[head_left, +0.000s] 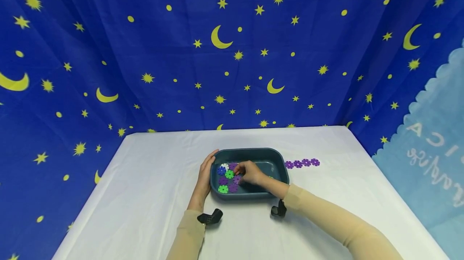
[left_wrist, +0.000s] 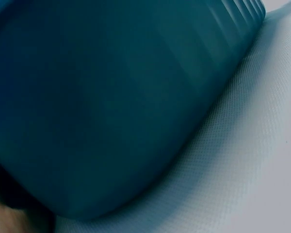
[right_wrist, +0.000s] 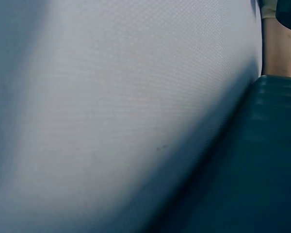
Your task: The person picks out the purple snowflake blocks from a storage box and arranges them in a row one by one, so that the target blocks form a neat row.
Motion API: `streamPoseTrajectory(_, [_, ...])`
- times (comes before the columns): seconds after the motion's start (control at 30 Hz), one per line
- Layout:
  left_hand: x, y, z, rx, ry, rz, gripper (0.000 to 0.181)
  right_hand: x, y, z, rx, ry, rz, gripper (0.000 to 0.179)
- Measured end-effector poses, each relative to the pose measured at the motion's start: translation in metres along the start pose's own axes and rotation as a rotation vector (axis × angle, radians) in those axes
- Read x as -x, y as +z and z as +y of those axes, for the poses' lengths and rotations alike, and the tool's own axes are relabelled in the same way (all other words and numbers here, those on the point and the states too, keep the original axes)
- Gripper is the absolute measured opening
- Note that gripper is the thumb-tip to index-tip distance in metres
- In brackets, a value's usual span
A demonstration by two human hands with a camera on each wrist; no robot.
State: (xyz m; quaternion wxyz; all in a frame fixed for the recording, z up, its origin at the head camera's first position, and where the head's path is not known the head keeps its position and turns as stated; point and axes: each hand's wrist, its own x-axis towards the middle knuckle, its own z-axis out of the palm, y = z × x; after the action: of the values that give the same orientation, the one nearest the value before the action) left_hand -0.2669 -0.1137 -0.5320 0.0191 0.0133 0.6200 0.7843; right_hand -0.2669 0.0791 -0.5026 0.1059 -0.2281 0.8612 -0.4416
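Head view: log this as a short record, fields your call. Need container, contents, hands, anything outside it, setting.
container: dark teal rectangular tray with rounded corners
contents: flower-shaped discs in purple, green, blue and white, visible mostly toward the tray's left end
left_hand: left hand rests against the tray's left side
right_hand: right hand inside the tray, fingers at the discs; whether it grips one is unclear
outside: four purple flower-shaped discs in a row, right of the tray
surface: white cloth-covered table
backdrop: blue fabric with yellow moons and stars

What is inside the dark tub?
Flower-shaped pieces in purple, green, blue and white. The right hand and forearm cover part of the tub; what lies beneath is hidden.
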Motion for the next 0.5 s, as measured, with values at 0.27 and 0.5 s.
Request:
streamPoseTrajectory(0.27, [0.0, 0.0, 0.0, 0.001, 0.001, 0.013, 0.044, 0.003, -0.005, -0.004, -0.074, 0.037, 0.02, 0.027])
streamPoseTrajectory(0.5, [-0.001, -0.001, -0.003, 0.016, 0.017, 0.002, 0.045, 0.007, -0.013, -0.007, -0.25, 0.133, 0.058, 0.026])
